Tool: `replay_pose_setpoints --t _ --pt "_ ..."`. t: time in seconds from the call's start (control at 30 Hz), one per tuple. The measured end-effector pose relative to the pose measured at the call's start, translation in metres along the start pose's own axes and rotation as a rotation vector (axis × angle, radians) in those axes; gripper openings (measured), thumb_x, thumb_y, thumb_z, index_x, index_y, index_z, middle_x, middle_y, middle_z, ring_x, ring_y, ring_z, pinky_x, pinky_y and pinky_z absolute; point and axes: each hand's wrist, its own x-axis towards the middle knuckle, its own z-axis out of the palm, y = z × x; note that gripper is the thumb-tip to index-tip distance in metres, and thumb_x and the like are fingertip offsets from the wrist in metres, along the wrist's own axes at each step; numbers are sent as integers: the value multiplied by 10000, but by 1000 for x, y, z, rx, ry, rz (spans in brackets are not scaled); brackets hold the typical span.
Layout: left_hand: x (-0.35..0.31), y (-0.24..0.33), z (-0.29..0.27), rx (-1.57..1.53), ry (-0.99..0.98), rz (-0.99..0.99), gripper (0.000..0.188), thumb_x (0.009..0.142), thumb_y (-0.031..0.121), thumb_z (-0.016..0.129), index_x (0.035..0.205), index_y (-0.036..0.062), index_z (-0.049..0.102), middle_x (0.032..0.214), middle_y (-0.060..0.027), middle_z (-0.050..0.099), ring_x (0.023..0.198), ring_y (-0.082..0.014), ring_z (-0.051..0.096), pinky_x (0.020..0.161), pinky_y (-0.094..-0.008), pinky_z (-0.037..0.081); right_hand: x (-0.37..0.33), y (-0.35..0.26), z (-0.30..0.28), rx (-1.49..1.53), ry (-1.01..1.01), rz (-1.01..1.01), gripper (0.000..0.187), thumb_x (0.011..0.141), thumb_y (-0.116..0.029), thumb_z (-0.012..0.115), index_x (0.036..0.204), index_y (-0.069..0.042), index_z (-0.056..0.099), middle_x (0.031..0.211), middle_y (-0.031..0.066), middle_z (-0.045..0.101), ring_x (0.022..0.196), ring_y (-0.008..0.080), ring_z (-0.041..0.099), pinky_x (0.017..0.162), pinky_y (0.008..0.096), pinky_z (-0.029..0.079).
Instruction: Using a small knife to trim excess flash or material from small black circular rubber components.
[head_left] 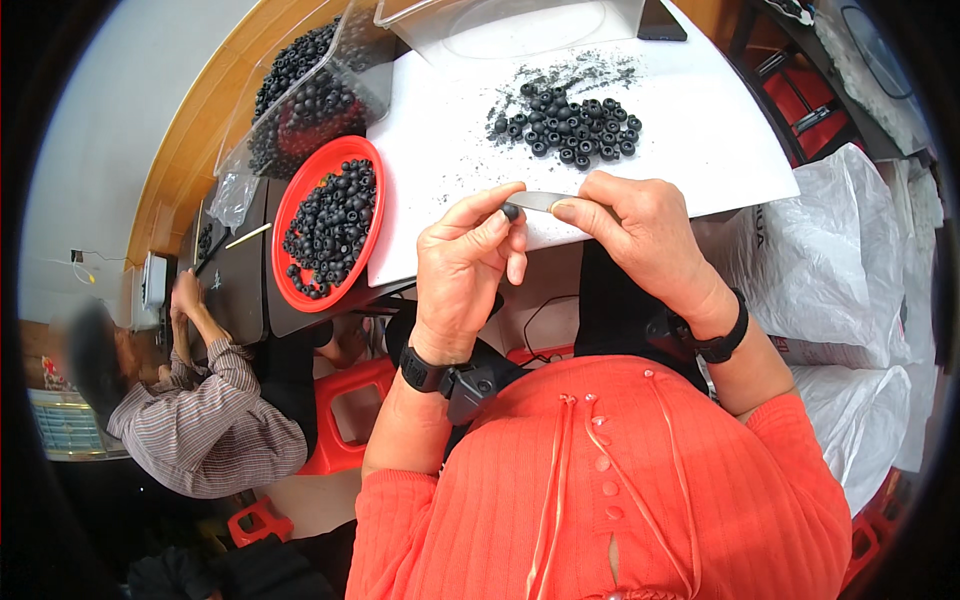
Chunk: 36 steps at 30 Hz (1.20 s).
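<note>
My left hand [462,250] pinches a small round black bead [511,212] between thumb and fingertips, just above the near edge of a white board [700,120]. In my right hand [645,230] is a small metal knife, its flat grey blade [535,200] pointing left and reaching the bead; whether it touches cannot be made out. The knife's handle is hidden inside my fingers. Beyond both hands, a pile of black beads with holes [575,128] lies on the board amid scattered dark crumbs.
Left of the board stands a red plate [281,240] full of black beads. Behind it is a clear plastic bin [375,85] of more beads. A clear tray [420,12] and a black phone [660,22] sit at the far edge. White plastic bags [820,250] fill the right; another person [215,420] works at left.
</note>
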Motion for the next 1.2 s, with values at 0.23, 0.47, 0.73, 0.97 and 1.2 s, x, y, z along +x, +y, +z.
replay_pose_setpoints --t 0.23,0.47,0.73,0.97,1.2 --pt "-1 -3 -4 -38 43 -12 320 989 50 618 1285 -72 634 977 -159 675 757 -210 636 581 -285 532 1 2 1 -13 -23 -12 336 927 -344 718 730 -79 654 593 107 604 536 300 624 498 398 453" --pt "-1 0 3 -32 28 6 318 1009 66 596 1297 -65 632 904 -184 680 641 -207 629 579 -290 533 1 2 2 -12 -7 -31 334 927 -346 718 733 -82 653 592 101 602 535 296 625 495 394 456" --pt "-3 -3 6 -49 36 8 332 1021 59 562 1321 -72 614 908 -178 676 642 -205 625 550 -286 526 2 4 3 -4 -13 -25 343 925 -357 720 724 -88 651 582 99 597 530 296 622 491 392 454" --pt "-4 -7 0 -96 33 -11 377 1002 84 598 1346 -69 585 996 -161 660 780 -212 611 530 -265 509 2 6 4 -69 -20 -75 362 920 -372 722 703 -95 635 581 100 597 520 302 608 486 401 448" --pt "-3 -8 1 -157 37 -24 303 1013 59 571 1285 -61 629 899 -175 669 656 -210 625 532 -280 515 2 3 3 -133 -42 -137 369 914 -358 732 691 -88 616 608 102 615 542 310 610 491 400 445"
